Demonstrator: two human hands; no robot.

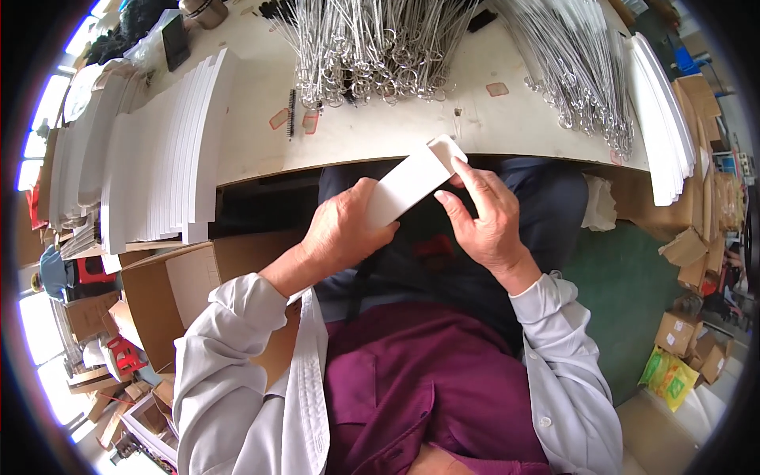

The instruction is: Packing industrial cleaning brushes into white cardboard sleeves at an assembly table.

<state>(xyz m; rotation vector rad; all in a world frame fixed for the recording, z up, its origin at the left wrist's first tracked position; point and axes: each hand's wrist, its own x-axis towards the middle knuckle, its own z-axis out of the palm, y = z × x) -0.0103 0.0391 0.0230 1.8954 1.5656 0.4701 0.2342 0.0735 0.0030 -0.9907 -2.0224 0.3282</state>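
Observation:
Over my lap, just in front of the table edge, a long narrow white carton (405, 187) is tilted with its upper end raised to the right. My left hand (340, 226) is wrapped round its lower part and grips it. That upper end shows an opening with a flap. At this end my right hand (489, 215) has its index fingertip against the flap's edge, while the thumb stands apart from the carton. The carton's inside is mostly hidden.
On the table (253, 103) lie a heap of thin metal wires with looped ends (380, 63), a second such bundle (582, 91) and a small black brush (291, 113). White folded cartons stand in rows at left (162, 162) and right (663, 119). An open cardboard box (162, 297) is below left.

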